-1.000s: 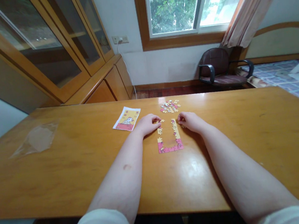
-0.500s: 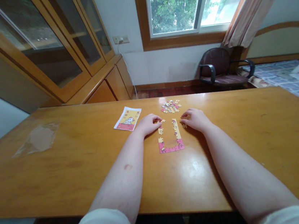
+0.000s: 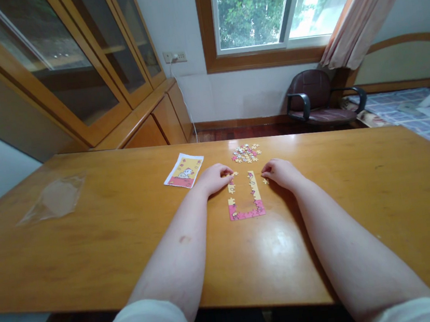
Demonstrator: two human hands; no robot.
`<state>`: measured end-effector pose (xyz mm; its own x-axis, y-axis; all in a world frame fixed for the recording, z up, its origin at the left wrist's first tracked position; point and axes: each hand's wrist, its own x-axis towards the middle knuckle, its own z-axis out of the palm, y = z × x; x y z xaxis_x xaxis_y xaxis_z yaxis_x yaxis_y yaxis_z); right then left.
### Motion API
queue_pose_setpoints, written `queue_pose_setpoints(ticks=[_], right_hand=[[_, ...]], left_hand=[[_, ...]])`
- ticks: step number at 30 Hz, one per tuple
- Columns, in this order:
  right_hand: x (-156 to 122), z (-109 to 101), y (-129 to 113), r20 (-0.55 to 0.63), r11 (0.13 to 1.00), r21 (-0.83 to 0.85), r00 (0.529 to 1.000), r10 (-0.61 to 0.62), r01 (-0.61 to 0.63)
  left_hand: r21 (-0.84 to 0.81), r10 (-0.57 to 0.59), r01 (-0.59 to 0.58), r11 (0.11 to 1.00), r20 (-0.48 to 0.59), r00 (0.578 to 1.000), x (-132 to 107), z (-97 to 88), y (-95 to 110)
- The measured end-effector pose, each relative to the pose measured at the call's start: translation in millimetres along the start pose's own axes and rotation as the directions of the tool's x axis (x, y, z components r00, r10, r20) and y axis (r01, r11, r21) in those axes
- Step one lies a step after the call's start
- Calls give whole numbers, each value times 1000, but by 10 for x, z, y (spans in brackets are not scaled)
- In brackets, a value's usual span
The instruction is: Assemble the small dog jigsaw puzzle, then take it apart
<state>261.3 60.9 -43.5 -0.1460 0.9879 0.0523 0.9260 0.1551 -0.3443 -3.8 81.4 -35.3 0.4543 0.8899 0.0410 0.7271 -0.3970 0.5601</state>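
A U-shaped jigsaw frame point(image 3: 248, 214), pink along the near side and yellow up both sides, lies on the table. My left hand point(image 3: 214, 178) rests at its far left corner, fingers curled and closed on a yellow puzzle piece point(image 3: 235, 173) there. Off the frame's right side is my right hand point(image 3: 282, 173), its thumb and fingertips pinched together. Whatever lies between those fingertips is too small to make out. Just under them, a loose yellow puzzle piece point(image 3: 265, 181) lies on the table. Beyond both hands sits a pile of loose puzzle pieces point(image 3: 246, 153).
Left of my left hand lies a picture card point(image 3: 184, 170) with a white animal on yellow and pink. A clear plastic bag point(image 3: 57, 198) is at the left of the wooden table point(image 3: 130, 234). An office chair point(image 3: 315, 96) and a cabinet point(image 3: 142, 112) stand beyond.
My right hand has shifted slightly, and the loose yellow piece beneath its fingertips shows more fully. My left hand and the jigsaw frame look the same.
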Motion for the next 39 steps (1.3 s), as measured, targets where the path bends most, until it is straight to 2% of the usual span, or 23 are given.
queue_pose_setpoints(ticks=[6,10,14,17,20,26,35,39], right_hand=[[13,56,20,-61,998,55,998,-28,31],[2,60,-5,-167,976,206,985,-40,75],[-8,76,-113,-254,907,383,964,-79,176],[-12,134,-208,-247,827,541,969,-16,152],[-24,208,-284,-199,750,650,980,20,117],[-75,251,-413,-149,768,634,989,4,92],[-76,224,-454,-97,809,585,995,4,53],[-58,205,-448,-94,861,507,996,5,43]], left_hand=[[-7,-1,1,1000,-1,1000,0,10,-9],[-15,5,-5,1000,-12,1000,3,14,-16],[-61,0,-6,998,-94,996,4,11,-18],[-98,23,-39,994,-160,987,1,13,12],[-137,80,-101,985,-150,985,3,42,71],[-267,44,-42,963,-1,999,18,132,146],[-231,30,-26,973,14,999,-16,111,184],[-226,35,-31,974,13,999,-17,110,197]])
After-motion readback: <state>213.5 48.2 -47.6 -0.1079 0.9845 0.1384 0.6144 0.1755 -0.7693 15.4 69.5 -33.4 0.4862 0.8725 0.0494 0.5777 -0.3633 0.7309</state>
